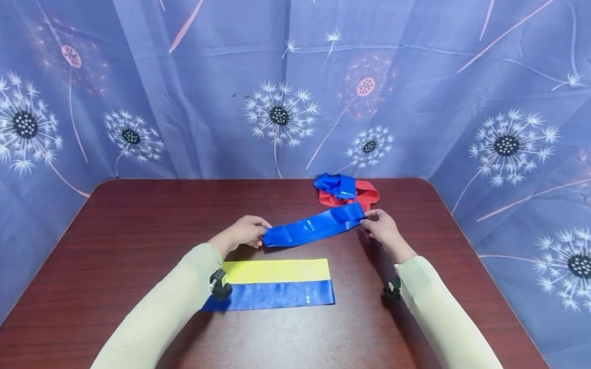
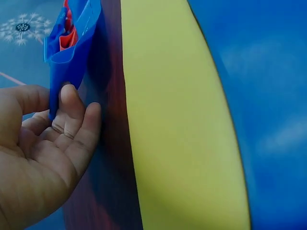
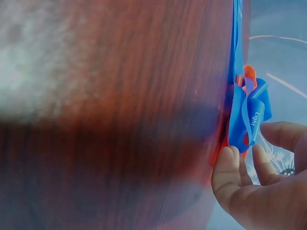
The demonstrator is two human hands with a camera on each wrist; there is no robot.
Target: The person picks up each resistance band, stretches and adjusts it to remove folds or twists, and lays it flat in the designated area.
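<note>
A blue resistance band (image 1: 298, 234) with white print is stretched between the two hands, its right end raised farther back. At its left end, my left hand (image 1: 245, 231) pinches the band between thumb and fingers, as the left wrist view also shows. The other end is pinched by my right hand (image 1: 383, 231); in the right wrist view its fingertips meet at the band's looped edge. Nearer the front, a yellow band (image 1: 278, 271) lies flat along a second blue band (image 1: 282, 297), their left ends partly hidden by the left forearm.
Behind the held band, a crumpled blue band (image 1: 335, 184) and a red band (image 1: 368, 194) lie in a heap at the table's back edge. The brown table (image 1: 142, 228) meets a blue dandelion-print curtain (image 1: 205, 121) on three sides.
</note>
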